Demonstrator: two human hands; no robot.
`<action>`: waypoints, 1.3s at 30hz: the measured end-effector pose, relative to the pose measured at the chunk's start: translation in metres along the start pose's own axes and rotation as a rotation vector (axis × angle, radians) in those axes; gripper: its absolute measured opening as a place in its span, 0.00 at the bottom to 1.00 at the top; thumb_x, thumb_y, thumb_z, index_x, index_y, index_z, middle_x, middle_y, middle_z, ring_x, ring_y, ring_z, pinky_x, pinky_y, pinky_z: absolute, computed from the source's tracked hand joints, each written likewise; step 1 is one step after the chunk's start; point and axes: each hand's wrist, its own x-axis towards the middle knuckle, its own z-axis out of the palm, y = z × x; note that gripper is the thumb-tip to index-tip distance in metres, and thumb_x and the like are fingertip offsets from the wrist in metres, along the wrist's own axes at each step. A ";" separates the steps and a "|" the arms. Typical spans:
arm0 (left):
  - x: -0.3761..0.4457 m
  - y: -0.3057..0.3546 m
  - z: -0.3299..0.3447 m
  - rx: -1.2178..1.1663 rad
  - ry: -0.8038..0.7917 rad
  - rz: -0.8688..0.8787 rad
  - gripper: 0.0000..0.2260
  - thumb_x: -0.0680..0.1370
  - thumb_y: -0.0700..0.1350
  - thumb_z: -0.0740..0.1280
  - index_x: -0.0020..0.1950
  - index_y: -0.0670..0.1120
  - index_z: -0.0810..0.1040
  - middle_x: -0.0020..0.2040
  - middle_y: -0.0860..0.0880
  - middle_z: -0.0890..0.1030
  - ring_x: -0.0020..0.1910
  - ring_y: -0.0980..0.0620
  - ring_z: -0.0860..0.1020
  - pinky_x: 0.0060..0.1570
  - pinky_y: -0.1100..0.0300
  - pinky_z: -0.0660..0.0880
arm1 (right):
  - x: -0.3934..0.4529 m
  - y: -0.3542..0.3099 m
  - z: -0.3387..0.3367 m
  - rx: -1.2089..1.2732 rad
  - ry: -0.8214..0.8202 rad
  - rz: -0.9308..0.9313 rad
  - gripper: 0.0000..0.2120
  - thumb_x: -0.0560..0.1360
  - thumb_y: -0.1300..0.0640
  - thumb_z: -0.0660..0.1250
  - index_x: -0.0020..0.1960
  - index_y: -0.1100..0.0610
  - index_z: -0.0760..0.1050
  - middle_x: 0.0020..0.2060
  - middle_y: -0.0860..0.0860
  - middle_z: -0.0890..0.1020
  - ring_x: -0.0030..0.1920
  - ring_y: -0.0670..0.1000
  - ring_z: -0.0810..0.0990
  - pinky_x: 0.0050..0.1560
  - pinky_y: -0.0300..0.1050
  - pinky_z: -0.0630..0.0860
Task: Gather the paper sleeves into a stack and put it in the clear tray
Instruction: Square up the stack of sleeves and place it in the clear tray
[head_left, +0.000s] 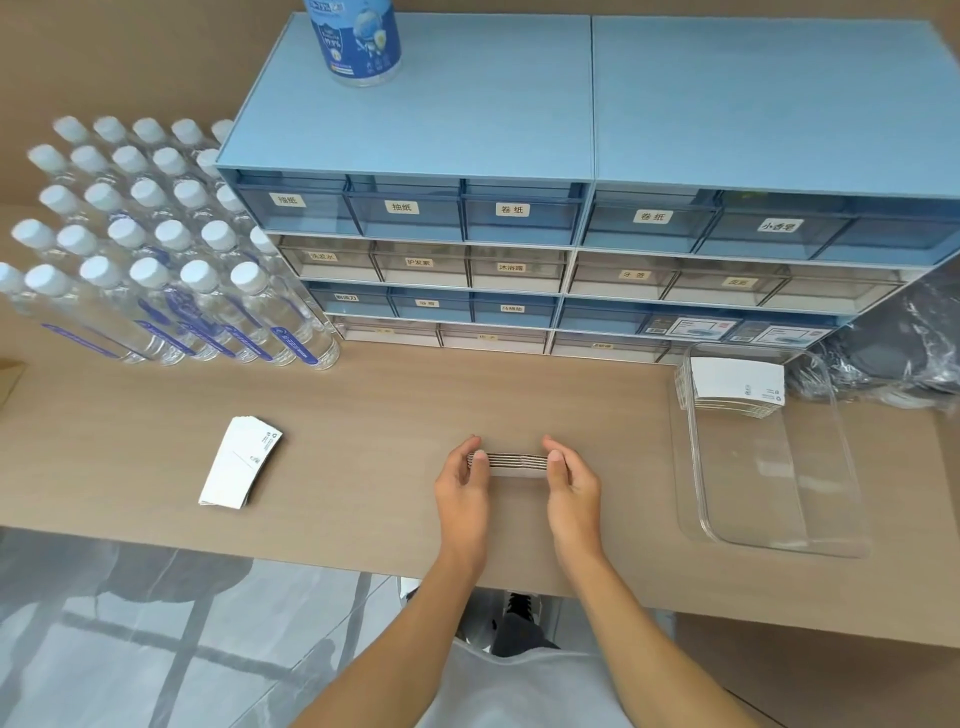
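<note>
the stack of paper sleeves (508, 464) i am working on sits up on its edge on the counter (363, 405), right in the middle in front of me. i can see the thin edges lined up like a little deck of cards. my left hand (464, 486) presses on the left end and my right hand (570, 486) presses on the right end, so both hands are grasping this stack between them. it looks like i am squaring it up so the edges are even.

the clear tray (769, 540) is off to my right on the counter, well apart from my hands. one pile of sleeves (735, 387) is already inside it, at the far end. the near part of the tray has nothing in it that i can see.

another pile of sleeves (240, 463) lies flat on the counter to my left, a bit fanned out and not tidy.

so i think the job is partly done. one pile is in, one is in my hands and needs to go over to the tray, and the left pile is not picked up yet.

behind it all are blue drawers (519, 218) and many water bottles (156, 249).
</note>
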 end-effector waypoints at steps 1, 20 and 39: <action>0.000 0.000 0.001 0.006 0.012 0.010 0.13 0.82 0.42 0.63 0.65 0.44 0.79 0.59 0.57 0.81 0.63 0.57 0.77 0.59 0.69 0.71 | 0.000 0.000 0.001 -0.003 0.006 -0.005 0.14 0.82 0.57 0.59 0.62 0.56 0.79 0.57 0.46 0.82 0.56 0.30 0.77 0.55 0.22 0.69; 0.011 0.008 -0.013 0.057 -0.083 -0.045 0.06 0.81 0.43 0.65 0.52 0.45 0.82 0.38 0.45 0.82 0.38 0.52 0.80 0.41 0.65 0.78 | 0.002 -0.010 -0.003 -0.037 0.026 0.022 0.11 0.81 0.59 0.61 0.52 0.60 0.82 0.45 0.51 0.85 0.43 0.53 0.84 0.41 0.28 0.75; 0.028 0.039 -0.144 0.131 0.395 -0.125 0.15 0.71 0.39 0.77 0.53 0.46 0.77 0.42 0.50 0.80 0.37 0.57 0.77 0.32 0.71 0.73 | -0.009 -0.052 0.134 -0.408 -0.401 0.007 0.11 0.69 0.68 0.71 0.50 0.60 0.77 0.45 0.56 0.85 0.47 0.57 0.84 0.49 0.49 0.80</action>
